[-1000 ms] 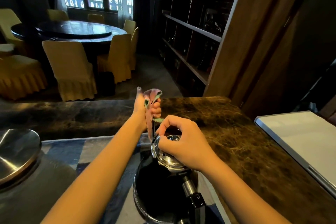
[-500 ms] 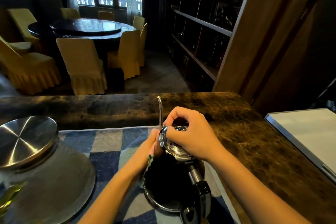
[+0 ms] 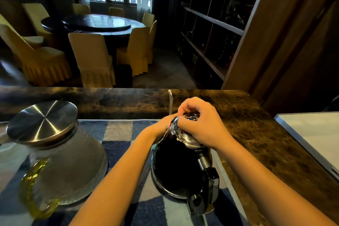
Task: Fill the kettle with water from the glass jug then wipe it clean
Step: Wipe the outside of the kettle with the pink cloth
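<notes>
Your right hand [image 3: 198, 124] is curling over the top of the dark, round-bodied metal kettle [image 3: 176, 169], its fingers closed around the shiny steel lid [image 3: 183, 134], which is sitting tilted at the kettle's mouth. The kettle is standing on the blue-and-white checked cloth mat [image 3: 117, 134], right of centre, with its black handle [image 3: 207, 189] pointing back toward you and its thin curved spout [image 3: 170, 102] rising on the far side.

Your left hand [image 3: 163, 124] is pressing in against the kettle's upper left shoulder, just beside the lid. A sliver of a pinkish-green wiping cloth [image 3: 165, 135] is showing under it, but most of that hand is hidden behind the lid and your right hand, so you cannot tell how tightly it is gripping.

The clear glass jug [image 3: 73, 163] with its yellow-green handle [image 3: 34, 180] and brushed steel lid [image 3: 43, 120] is resting on the same mat to your left, apart from the kettle. The mat is lying on the brown marbled stone counter [image 3: 256, 134].
</notes>
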A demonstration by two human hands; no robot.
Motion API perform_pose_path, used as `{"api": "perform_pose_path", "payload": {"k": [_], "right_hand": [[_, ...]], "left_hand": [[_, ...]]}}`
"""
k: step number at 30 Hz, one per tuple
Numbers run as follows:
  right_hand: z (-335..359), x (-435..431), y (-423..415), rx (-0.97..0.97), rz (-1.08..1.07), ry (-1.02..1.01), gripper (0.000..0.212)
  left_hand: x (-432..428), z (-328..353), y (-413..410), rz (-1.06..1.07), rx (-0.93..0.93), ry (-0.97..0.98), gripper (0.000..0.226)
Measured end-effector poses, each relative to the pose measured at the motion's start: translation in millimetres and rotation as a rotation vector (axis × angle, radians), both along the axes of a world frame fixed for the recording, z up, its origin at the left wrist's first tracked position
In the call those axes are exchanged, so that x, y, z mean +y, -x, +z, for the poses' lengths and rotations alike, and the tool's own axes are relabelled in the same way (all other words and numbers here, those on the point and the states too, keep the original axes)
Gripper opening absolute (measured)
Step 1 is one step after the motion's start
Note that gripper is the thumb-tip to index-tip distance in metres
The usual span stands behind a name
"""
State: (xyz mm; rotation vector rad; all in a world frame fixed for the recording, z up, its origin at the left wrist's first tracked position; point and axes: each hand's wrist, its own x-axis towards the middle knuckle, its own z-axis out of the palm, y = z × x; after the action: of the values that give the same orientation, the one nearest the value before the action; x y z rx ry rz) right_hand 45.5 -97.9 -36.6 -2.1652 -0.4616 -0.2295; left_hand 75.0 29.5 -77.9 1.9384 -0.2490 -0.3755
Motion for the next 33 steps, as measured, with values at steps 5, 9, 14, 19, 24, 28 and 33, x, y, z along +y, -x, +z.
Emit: {"api": "perform_pose_path", "payload": {"k": [5,9,14,19,24,28,33], "right_hand": [[-4.1,0.3,-2.8,-0.012,0.017,0.004,0.012],[-4.5,-0.3,-3.5,-0.017,0.018,0.004,0.009],[-4.0,0.2,-2.2,-0.012,0.008,0.014,0.015],[-1.7,1.3,0.1,0.002,0.002,0.002,0.023],[-1.6,0.8,0.9,-0.006,0.010,0.013,0.007],[-3.7,-0.1,0.3,-0.023,-0.002,0.013,0.002],[-5.4,1.2,-0.5,-0.028,-0.008,0.024,0.002]], "left_hand": [[-0.6,-21.2,36.0,0.216,-0.118,0.281,0.015],[-11.3,-66.9,79.7,0.573,-0.115,0.741,0.035],[-21.2,-59.5,68.8,0.610,-0.226,0.488,0.029],[-6.7,-20.9,30.7,0.327,-0.015,0.667,0.035],[9.0,-58.1,26.7,0.359,0.011,0.438,0.021],[-13.9,-90.1,68.4,0.667,-0.062,0.472,0.040],[-35.6,-66.3,89.7,0.708,-0.344,0.474,0.041]]}}
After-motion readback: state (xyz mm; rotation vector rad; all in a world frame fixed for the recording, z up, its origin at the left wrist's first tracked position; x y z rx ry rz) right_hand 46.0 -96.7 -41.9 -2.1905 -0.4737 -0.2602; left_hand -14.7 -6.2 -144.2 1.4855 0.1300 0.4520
